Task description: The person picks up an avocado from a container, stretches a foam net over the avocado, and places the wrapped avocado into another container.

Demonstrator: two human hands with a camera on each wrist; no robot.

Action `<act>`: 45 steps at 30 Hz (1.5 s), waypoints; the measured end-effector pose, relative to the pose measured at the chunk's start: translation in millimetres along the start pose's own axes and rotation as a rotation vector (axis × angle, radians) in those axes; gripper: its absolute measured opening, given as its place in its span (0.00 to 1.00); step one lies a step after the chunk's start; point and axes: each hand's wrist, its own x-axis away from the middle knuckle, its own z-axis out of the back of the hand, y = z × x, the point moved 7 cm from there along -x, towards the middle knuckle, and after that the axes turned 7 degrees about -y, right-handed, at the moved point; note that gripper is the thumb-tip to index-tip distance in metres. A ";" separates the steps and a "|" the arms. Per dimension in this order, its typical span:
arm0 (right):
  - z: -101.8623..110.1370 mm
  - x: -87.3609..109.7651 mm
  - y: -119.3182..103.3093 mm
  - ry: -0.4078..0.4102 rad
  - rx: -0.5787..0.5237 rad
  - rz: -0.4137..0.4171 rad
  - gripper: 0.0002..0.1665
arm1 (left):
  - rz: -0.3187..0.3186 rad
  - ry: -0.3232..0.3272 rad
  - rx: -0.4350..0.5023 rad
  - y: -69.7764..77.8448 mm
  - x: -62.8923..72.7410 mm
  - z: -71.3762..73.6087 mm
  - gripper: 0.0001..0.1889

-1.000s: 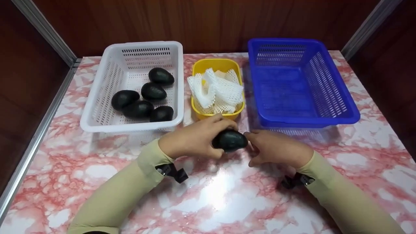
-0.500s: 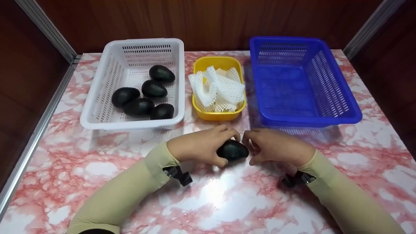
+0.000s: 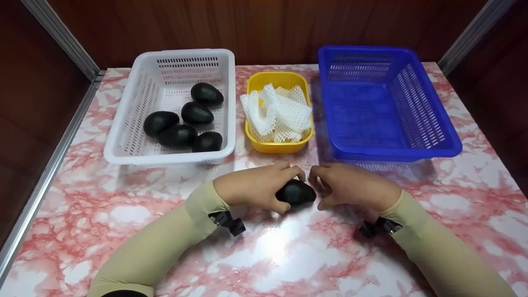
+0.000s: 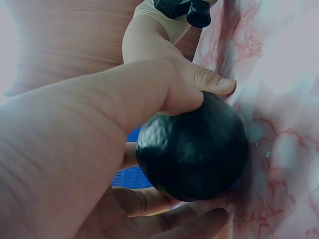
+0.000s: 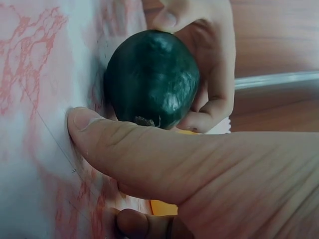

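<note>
A pink-and-white marbled table (image 3: 330, 268) spreads out beneath a person's arms in pale yellow-green sleeves (image 3: 165, 231), the yellow tub (image 3: 280, 147) standing toward its far edge. To the right of the tub sits a blue basket (image 3: 396, 154); to its left, a white basket (image 3: 165, 159) holds five dark avocados (image 3: 177, 136), most of them bunched together. On the near side of the tub, the left hand (image 3: 255, 187) holds another avocado (image 3: 297, 193), thumb and fingers curled round its sides. The right hand (image 3: 354, 185) waits on the tub's near side, farther to the right, its fingers bent and its thumb apart from them, gripping nothing; whether it touches the avocado cannot be told. That avocado lies on its side at table level, near the tub, its stem end toward the right hand. White foam nets (image 3: 284, 113) fill the tub and spill over its rim.
</note>
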 end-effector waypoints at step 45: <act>-0.2 0.1 -1.4 -0.001 -0.037 0.033 0.26 | 0.206 0.756 -0.344 -14.2 55.6 98.0 0.13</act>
